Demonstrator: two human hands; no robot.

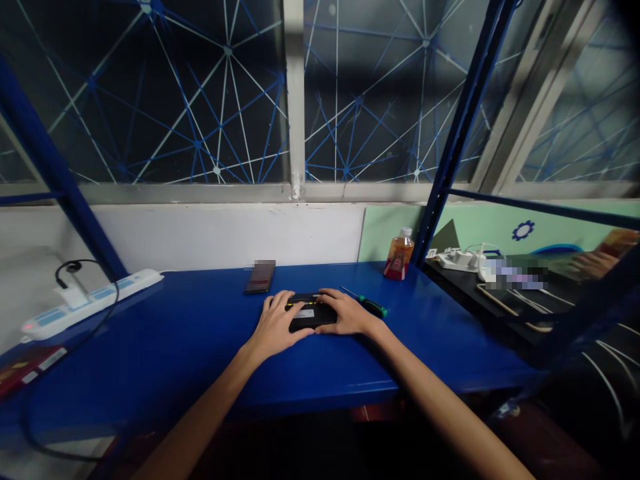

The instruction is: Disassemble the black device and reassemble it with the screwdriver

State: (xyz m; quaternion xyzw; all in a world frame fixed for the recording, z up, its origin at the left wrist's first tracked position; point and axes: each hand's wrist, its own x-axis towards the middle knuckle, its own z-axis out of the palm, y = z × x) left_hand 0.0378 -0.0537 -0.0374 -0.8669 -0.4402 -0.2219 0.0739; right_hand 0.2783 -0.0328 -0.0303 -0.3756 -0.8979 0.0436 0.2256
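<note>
A flat black rectangular device (320, 319) lies on the blue table, with a pale label and a row of yellow marks on its upper face. My left hand (275, 325) grips its left end, thumb along the near edge and fingers over the top. At the opposite end, my right hand (346, 313) holds it the same way, and the two thumb tips nearly meet in front. Just beyond my right hand lies a screwdriver (373, 307) with a green and black handle. The exact kind of device cannot be made out.
A dark phone (260, 277) lies behind my left hand. An orange drink bottle (399, 255) stands at the back right. On the left are a white power strip (123, 288) with a black cable and a red box (30, 368). Blue posts flank the table (190, 347). Another person's hand (593, 264) shows far right.
</note>
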